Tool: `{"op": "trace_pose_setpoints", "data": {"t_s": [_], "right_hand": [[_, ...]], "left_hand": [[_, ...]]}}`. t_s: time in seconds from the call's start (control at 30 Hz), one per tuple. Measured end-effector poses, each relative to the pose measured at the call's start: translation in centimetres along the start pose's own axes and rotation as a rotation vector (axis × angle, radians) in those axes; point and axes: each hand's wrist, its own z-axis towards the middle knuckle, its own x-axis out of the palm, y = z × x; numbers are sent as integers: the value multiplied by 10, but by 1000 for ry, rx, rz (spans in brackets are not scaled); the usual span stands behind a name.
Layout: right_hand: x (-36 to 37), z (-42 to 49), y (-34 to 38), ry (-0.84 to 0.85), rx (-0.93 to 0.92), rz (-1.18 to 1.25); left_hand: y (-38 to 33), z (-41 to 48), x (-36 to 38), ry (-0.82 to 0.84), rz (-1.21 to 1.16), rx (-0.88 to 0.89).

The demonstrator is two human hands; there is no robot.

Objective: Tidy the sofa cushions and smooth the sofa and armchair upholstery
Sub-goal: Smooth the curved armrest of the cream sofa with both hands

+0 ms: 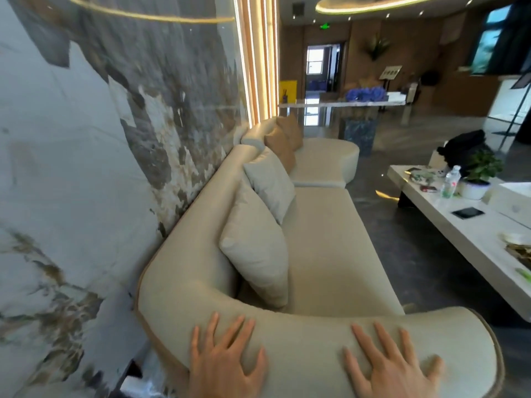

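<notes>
Smoothing is in hand: left hand [227, 363] and right hand [393, 366], fingers splayed flat, press the sofa armrest [316, 334]; next, likely sweeping toward three o'clock.

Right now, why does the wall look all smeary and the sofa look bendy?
In the head view, the marble wall is smeared by motion blur; the wide-angle lens curves the sofa; both hands, left hand and right hand, look sharper; ceiling lights glare.
</notes>
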Motion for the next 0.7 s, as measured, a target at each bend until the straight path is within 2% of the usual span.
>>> {"op": "trace_pose_setpoints", "data": {"t_s": [0.3, 0.57, 0.7], "right_hand": [[19, 85, 36, -42, -38, 28], [12, 86, 44, -49, 8, -8], [17, 85, 40, -14, 0, -16]], "left_hand": [[27, 85, 34, 76, 72, -5], [29, 89, 34, 46, 46, 18], [32, 88, 37, 100, 95, 22]]}}
